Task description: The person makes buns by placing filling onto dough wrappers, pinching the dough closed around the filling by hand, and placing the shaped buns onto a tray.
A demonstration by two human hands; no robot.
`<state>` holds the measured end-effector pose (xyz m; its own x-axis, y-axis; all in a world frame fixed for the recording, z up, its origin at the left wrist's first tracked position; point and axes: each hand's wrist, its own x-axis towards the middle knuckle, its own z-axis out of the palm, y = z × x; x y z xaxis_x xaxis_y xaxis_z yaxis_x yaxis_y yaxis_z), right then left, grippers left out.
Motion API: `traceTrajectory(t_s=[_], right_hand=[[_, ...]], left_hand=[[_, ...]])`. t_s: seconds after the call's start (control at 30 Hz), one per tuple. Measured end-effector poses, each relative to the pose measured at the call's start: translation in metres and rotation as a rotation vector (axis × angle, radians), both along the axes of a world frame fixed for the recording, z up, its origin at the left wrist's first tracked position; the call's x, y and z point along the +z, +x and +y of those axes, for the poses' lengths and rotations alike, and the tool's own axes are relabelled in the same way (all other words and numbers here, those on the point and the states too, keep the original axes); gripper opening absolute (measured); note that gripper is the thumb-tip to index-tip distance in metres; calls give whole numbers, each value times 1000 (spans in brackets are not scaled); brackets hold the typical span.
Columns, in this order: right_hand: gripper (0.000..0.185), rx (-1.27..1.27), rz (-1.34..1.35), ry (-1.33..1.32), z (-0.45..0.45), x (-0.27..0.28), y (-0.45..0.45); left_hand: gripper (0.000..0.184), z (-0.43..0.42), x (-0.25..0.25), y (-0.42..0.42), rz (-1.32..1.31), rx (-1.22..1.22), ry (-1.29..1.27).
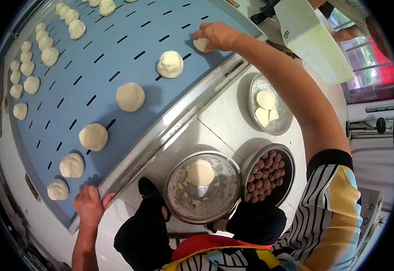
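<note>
On the slotted blue tray (151, 95), round pale dough balls stand in rows. My right hand (217, 37) is at the tray's upper right, its fingers closed round a dough ball (201, 44) that rests on or just above the surface. Down and left of it sit a peaked dough ball (170, 64) and a smoother one (130, 96). My left hand (91, 203) grips the tray's metal edge at the lower corner, thumb on the outer side, near the lowest dough ball (58, 189).
A metal bowl (174, 203) holds a dough disc and crumbs. Beside it, another bowl (288, 158) has several dark brown balls. Dough pieces lie in a third bowl (285, 125). At the upper right, a person (346, 34) stands by a pale container (314, 40).
</note>
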<state>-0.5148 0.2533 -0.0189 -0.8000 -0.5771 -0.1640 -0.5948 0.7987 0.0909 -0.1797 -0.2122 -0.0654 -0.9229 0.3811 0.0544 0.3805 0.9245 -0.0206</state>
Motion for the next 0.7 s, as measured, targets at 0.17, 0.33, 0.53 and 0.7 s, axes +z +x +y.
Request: traceTrajectory(t_s=[0.17,0.33,0.53,0.7], right_hand=[[54,39,-18,50,3,-4,-4],[54,10,11,209,-14,13,10],[57,-437,21,101,-32,2,10],[56,-342,99,29,-25,-16,10]], left_hand=[[51,-2,0,-2,8,0,5],[50,-2,-1,1,22,-8,9],[48,4,6,-2,53,-21,48],[46,4,6,0,25,-16,63]])
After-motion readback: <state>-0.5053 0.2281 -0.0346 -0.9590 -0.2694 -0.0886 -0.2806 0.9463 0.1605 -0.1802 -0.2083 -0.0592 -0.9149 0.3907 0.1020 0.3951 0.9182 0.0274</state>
